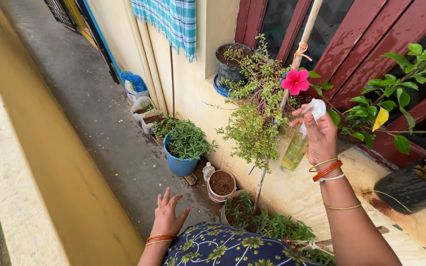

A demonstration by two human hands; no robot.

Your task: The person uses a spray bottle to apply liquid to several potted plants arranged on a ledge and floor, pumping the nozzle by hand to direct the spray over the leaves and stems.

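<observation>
Right hand (320,135) is wrapped tight round a clear spray bottle (299,143) w/ yellow-green liquid & white top, held up on the right. Just past it, a pink flower (296,82) on a leafy bush (255,125) by a tall stick (299,54). Left hand (167,214) is low & near, fingers spread wide, holding nothing. Far left of it: blue pot (179,163) w/ green plant, & a small pot of soil (221,184) on the floor (99,123).
</observation>
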